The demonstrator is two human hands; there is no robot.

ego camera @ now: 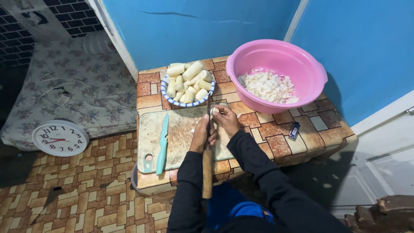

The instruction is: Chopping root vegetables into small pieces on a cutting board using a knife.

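My left hand (201, 135) is closed around a long knife with a wooden handle (207, 172); its blade points away from me over the worn cutting board (179, 133). Just to the right, my right hand (227, 121) pinches a small pale peeled root piece (214, 111) against the blade near the board's far edge. Beyond them stands a blue-rimmed bowl (165, 91) piled with peeled root chunks (189, 80). A pink basin (276, 56) at the back right holds many chopped white pieces (268, 85).
A teal knife (162, 144) lies on the board's left side. A small blue lighter (294, 130) rests on the stone-patterned table (276, 138). A wall clock (60, 138) lies on the floor beside a floral mattress (82, 86). Blue walls close the back.
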